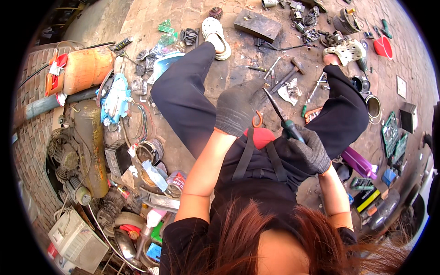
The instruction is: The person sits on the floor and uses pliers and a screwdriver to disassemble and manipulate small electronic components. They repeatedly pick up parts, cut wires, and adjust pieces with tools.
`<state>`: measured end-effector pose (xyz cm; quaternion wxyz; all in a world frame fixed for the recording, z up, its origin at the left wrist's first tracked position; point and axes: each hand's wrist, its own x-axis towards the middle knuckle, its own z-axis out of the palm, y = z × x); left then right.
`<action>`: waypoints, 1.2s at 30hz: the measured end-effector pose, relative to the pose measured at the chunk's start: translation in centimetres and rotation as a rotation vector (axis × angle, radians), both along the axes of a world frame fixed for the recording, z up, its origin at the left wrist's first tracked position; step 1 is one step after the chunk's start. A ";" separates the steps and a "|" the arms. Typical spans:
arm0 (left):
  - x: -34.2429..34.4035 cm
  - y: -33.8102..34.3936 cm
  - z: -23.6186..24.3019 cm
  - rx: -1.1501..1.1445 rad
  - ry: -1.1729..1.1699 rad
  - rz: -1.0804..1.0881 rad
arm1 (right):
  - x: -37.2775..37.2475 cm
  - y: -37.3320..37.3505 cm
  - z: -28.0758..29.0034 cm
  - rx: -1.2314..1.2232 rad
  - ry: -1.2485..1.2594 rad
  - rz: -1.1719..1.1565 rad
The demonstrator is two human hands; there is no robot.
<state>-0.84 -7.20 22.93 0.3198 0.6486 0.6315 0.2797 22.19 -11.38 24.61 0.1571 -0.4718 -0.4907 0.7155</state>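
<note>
My right hand (314,149), in a dark grey knit glove with an orange cuff, is wrapped round the green and black handle of a screwdriver (292,130). Its long dark shaft slants up and left, toward the fingers of my left hand (235,109). That hand wears a matching glove, its fingers drawn together near the shaft's tip; blur there hides what they hold. An orange curved hook or ring (258,119) shows just beside the left palm. Behind it, a red rounded thing (262,137) lies between my thighs, below both hands.
Between my feet lie a hammer (298,66), a crumpled dirty paper (289,91) and several hand tools. A metal block (257,25) sits farther off. To the left are an orange gas cylinder (87,69) and piled scrap; circuit boards (390,133) and a purple bottle (359,162) lie right.
</note>
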 end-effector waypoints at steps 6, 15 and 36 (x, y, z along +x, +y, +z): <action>-1.0 0.5 -1.5 -0.323 -0.766 0.087 | -0.4 0.1 0.6 -0.100 0.082 -0.085; -0.8 0.8 -4.0 -0.590 -1.235 0.213 | -0.6 0.2 0.8 -0.155 0.051 -0.111; 7.5 4.3 -9.1 -0.641 -1.639 0.747 | -3.8 -2.4 -9.5 -0.489 0.885 -0.645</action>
